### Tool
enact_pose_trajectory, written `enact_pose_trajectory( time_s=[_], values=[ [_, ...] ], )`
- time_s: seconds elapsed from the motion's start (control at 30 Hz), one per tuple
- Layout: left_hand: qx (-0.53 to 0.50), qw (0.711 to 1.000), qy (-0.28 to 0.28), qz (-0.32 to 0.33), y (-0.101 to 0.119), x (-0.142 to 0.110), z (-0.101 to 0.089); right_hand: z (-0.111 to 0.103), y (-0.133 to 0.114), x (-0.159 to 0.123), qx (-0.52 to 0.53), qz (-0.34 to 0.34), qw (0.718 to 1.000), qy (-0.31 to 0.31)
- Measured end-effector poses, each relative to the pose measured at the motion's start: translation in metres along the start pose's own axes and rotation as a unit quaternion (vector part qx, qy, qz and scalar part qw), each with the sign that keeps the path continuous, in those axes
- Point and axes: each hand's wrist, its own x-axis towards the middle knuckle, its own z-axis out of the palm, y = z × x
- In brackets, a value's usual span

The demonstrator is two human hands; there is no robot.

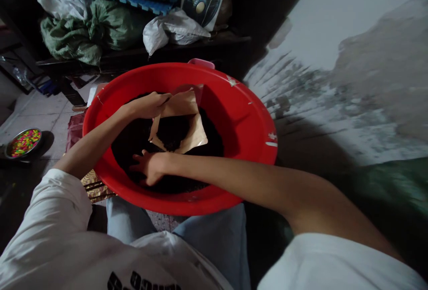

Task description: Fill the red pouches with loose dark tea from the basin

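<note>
Black grains (212, 136) under the right hand (151, 167), its fingers spread leftward, left hand (151, 105) gripping the rim of an open paper bag (199, 136) amid the grains, red basin (256, 107) around both, tiled floor (43, 112) at left, stained wall (317, 22) at right, dark desk (230, 42) beyond bearing a fan (202, 0).

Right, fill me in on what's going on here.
A person is working with both hands inside a big red plastic basin that holds loose, dark, grainy material. The left hand grips the far edge of an open brown paper bag, which has some of the dark material inside it. The right hand, fingers spread, is down at the dark material on the near side of the bag.
</note>
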Motion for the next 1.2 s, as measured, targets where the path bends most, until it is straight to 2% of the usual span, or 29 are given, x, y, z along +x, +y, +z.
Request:
enact_pose_trajectory(
  time_s=[0.1, 0.2, 0.33, 0.53, 0.6, 0.67, 0.77, 0.8, 0.87, 0.93, 1.0, 1.1, 1.2],
  values=[
    [0.000, 1.000, 0.001, 0.001, -0.003, 0.000, -0.001, -0.012, 0.002, -0.010, 0.008, 0.044, 0.994, -0.104],
    [0.003, 1.000, -0.017, 0.001, -0.007, 0.000, -0.003, -0.019, 0.006, -0.018, 0.011, 0.068, 0.985, -0.155],
    [0.019, 0.999, -0.028, 0.004, -0.009, 0.000, -0.002, -0.016, 0.015, -0.019, 0.006, 0.060, 0.984, -0.170],
    [0.018, 0.999, -0.030, 0.019, -0.013, 0.001, -0.001, 0.002, 0.036, -0.012, 0.102, 0.044, 0.973, -0.204],
    [0.017, 0.999, -0.032, 0.027, -0.015, 0.002, -0.001, -0.001, 0.035, -0.018, 0.087, 0.026, 0.977, -0.191],
    [0.014, 0.999, -0.037, 0.031, -0.017, 0.003, -0.001, -0.013, 0.031, -0.029, 0.063, 0.009, 0.982, -0.177],
    [0.003, 0.998, -0.042, 0.035, -0.019, 0.004, -0.002, -0.042, 0.027, -0.057, 0.031, 0.016, 0.992, -0.120],
    [-0.004, 0.998, -0.042, 0.039, -0.019, 0.004, -0.003, -0.052, 0.029, -0.067, 0.020, 0.027, 0.996, -0.077],
    [-0.017, 0.998, -0.043, 0.047, -0.018, 0.003, -0.005, -0.069, 0.038, -0.088, -0.008, 0.061, 0.997, 0.046],
    [-0.028, 0.997, -0.045, 0.054, -0.018, 0.003, -0.005, -0.078, 0.053, -0.103, -0.058, 0.117, 0.976, 0.174],
    [-0.037, 0.997, -0.044, 0.046, -0.020, 0.003, -0.005, -0.079, 0.067, -0.112, -0.099, 0.163, 0.948, 0.255],
    [-0.051, 0.998, -0.039, 0.015, -0.026, 0.004, -0.003, -0.076, 0.079, -0.117, -0.115, 0.190, 0.930, 0.292],
    [-0.063, 0.998, -0.018, 0.018, -0.032, 0.006, -0.001, -0.076, 0.082, -0.121, -0.101, 0.184, 0.922, 0.325]
  ],
)
